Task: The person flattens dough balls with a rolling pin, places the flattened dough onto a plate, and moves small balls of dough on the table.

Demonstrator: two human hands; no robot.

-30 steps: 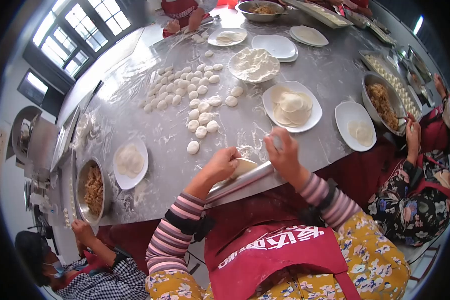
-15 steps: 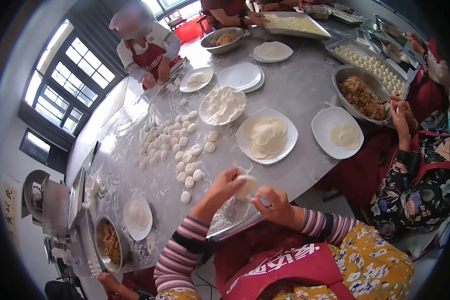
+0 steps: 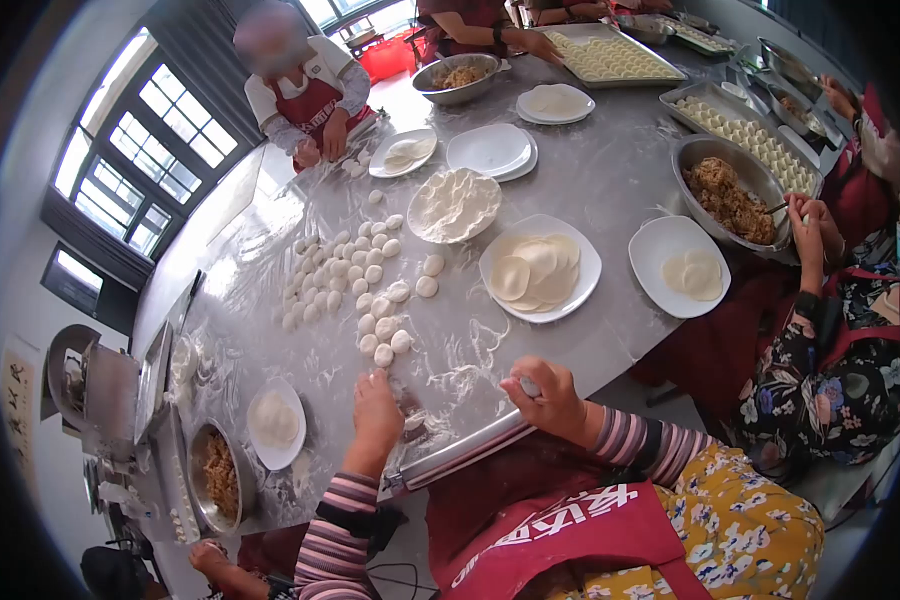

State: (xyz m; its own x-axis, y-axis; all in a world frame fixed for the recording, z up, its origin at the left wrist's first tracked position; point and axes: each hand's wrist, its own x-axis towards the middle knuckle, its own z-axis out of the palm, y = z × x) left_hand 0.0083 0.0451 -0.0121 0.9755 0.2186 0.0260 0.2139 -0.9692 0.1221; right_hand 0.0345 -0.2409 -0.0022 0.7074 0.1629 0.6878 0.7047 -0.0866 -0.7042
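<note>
My left hand (image 3: 375, 412) is on the floured table at the near end of the small round dough pieces (image 3: 383, 355). Its fingers are bunched downward over the spot of the nearest piece, which they hide. My right hand (image 3: 550, 400) is closed near the table's front edge around what looks like a small rolling pin (image 3: 530, 387), of which only a pale end shows. Ahead of it, a white plate (image 3: 588, 290) bears a stack of thin dough wrappers (image 3: 545, 270), one lying over its left side. A heaped bowl of flour (image 3: 455, 205) stands behind.
Bowls of brown filling stand at right (image 3: 735, 200), lower left (image 3: 220, 475) and back (image 3: 455, 75). Plates with wrappers sit at right (image 3: 692, 275) and left (image 3: 275, 420). Trays of dumplings (image 3: 615, 55) lie farther back. Co-workers surround the table; one person (image 3: 310, 95) stands across.
My left hand has let go of a thin wrapper, which now lies on the plate's stack, and has moved left to the dough pieces. My right hand stays nearly in place.
</note>
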